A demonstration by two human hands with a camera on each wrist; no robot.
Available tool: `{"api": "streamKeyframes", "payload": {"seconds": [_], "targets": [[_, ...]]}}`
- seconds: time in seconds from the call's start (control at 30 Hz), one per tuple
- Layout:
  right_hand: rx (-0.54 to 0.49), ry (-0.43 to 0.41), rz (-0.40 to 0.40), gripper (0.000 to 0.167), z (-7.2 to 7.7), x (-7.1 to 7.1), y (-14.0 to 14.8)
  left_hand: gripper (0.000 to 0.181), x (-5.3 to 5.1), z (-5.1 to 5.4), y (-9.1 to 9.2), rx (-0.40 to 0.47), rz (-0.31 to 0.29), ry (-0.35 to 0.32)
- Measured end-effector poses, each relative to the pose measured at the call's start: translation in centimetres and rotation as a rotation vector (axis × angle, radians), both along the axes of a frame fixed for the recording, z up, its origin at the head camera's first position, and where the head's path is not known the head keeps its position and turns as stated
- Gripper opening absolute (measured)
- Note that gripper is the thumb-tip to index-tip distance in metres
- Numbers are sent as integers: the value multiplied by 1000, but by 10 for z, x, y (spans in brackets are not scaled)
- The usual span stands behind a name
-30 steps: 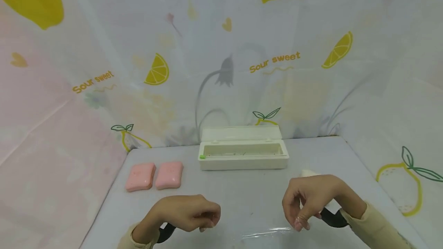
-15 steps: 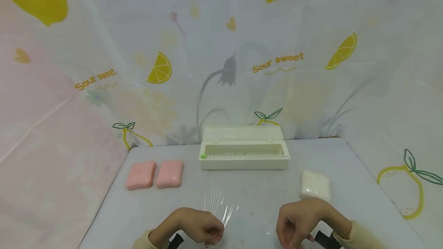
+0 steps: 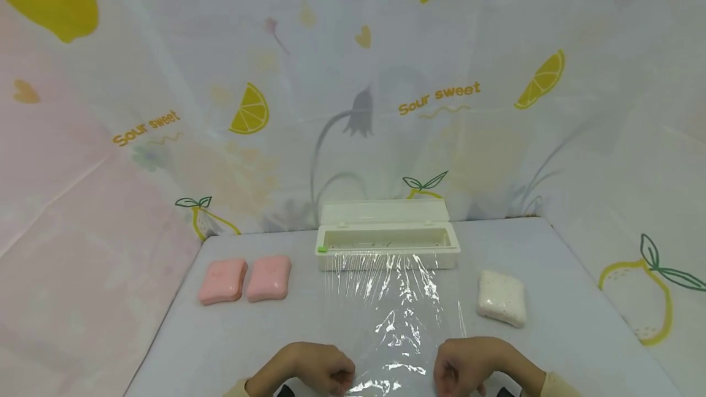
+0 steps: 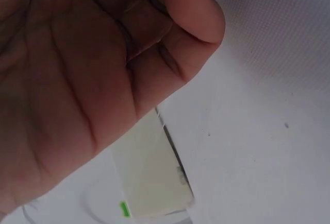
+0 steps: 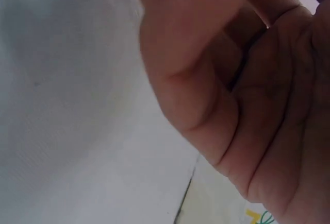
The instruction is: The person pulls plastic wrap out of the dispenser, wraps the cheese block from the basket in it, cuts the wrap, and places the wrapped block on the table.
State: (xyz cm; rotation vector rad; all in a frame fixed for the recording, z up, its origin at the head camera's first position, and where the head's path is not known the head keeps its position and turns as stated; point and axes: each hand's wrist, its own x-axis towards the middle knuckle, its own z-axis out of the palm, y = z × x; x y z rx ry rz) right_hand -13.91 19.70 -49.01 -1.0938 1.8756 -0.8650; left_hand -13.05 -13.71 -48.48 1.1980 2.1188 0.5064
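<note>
A sheet of clear cling film (image 3: pixel 405 329) stretches from the white cling film box (image 3: pixel 331 261) toward me, shiny and wrinkled. Near the bottom of the head view, my left hand (image 3: pixel 326 366) pinches the film's near left corner. My right hand (image 3: pixel 467 365) pinches the near right corner, level with the left. In the left wrist view, the curled fingers (image 4: pixel 154 74) hide most of the grip, and the box lies beyond them with its green tab (image 4: pixel 125 209). The right wrist view shows curled fingers (image 5: pixel 191 95), with the film hardly visible.
Two pink pillow-shaped blocks (image 3: pixel 222 281), like bars of soap, lie side by side at the left. A white speckled block (image 3: pixel 502 298) of similar shape lies at the right. The box's lid (image 3: pixel 384 211) stands raised against the printed cloth backdrop (image 3: pixel 353 78).
Both hands have moved toward me and down in the head view. The film has been drawn out of the box into a long sheet. The white block has come fully into view.
</note>
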Motion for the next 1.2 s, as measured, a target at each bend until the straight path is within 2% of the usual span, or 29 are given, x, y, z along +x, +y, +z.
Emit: {"api": "streamKeyframes", "payload": {"seconds": [0.27, 0.5, 0.63, 0.7, 0.77, 0.8, 0.87, 0.93, 1.03, 1.1, 1.2], "targets": [[56, 198, -110, 21, -9, 4, -2, 15, 5, -8, 1, 10, 89, 55], [56, 177, -151, 23, -15, 5, -3, 22, 9, -12, 4, 5, 140, 81], [23, 175, -143, 21, -18, 5, -4, 20, 9, -11, 2, -2, 123, 86], [17, 190, -141, 22, -19, 5, -4, 16, 5, -7, -4, 29, 113, 70], [11, 209, -136, 23, -19, 5, -5, 12, -3, 0, -16, 78, 125, 53], [11, 217, -134, 24, -19, 5, -5, 11, -8, 5, -23, 107, 148, 48], [4, 239, -124, 25, -20, 5, -5, 10, -17, 18, -39, 165, 231, 64], [2, 268, -112, 26, -20, 4, -6, 12, -27, 32, -58, 194, 329, 138], [13, 298, -106, 26, -19, 4, -8, 20, -40, 46, -82, 172, 497, 323], [28, 304, -112, 27, -19, 4, -9, 26, -49, 48, -96, 113, 604, 466], [34, 298, -119, 25, -19, 5, -10, 35, -61, 43, -111, -9, 733, 631]]}}
